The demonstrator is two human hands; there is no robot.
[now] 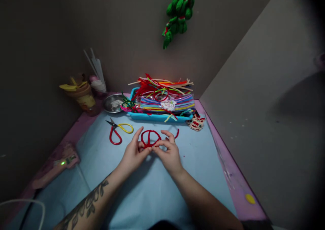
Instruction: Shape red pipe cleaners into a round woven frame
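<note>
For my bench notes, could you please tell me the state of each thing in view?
Red frame: bent into a loop
Left hand: pinching red frame
Right hand: pinching red frame
Scissors: blades parted
Glue gun: green light lit
Blue tray: filled with coloured stems
Metal bowl: holding small white bits
White sticks: standing, leaning
Green ornament: hanging

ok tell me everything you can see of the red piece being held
The red piece is a rounded loop, apparently fuzzy pipe cleaner, with a slightly curved strip crossing inside it. The left hand and right hand pinch its lower edge over the blue sheet; part of that edge is hidden.
</note>
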